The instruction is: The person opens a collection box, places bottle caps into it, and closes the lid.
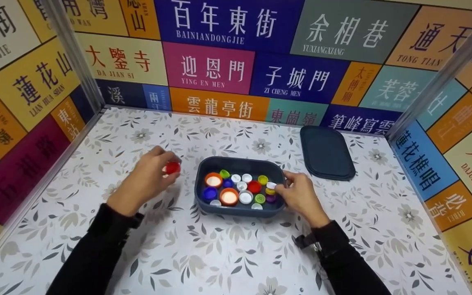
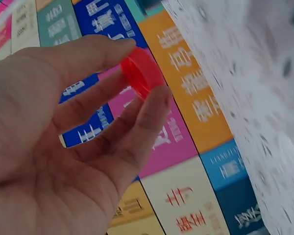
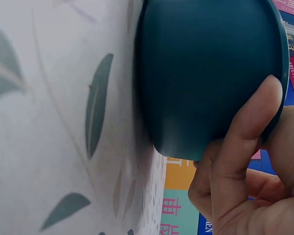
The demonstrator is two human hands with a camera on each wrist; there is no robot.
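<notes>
My left hand (image 1: 146, 178) pinches a red bottle cap (image 2: 143, 73) between thumb and fingertip, above the tabletop to the left of a dark blue box. At the right end of that open box (image 1: 238, 211), my right hand (image 1: 303, 196) grips the wall at the rim, its fingers outside, as the right wrist view shows. Inside the box lie several bottle caps, among them an orange-rimmed cap (image 1: 229, 197), a red cap (image 1: 254, 187), a blue cap (image 1: 209, 193) and a green cap (image 1: 259, 198). A white cap (image 1: 271, 186) shows right at the right thumb's tip.
A dark blue lid (image 1: 328, 153) lies flat on the table at the back right. White cloth with a leaf and flower print covers the table (image 1: 203, 254). Upright panels (image 1: 207, 67) with coloured signs enclose the back and both sides.
</notes>
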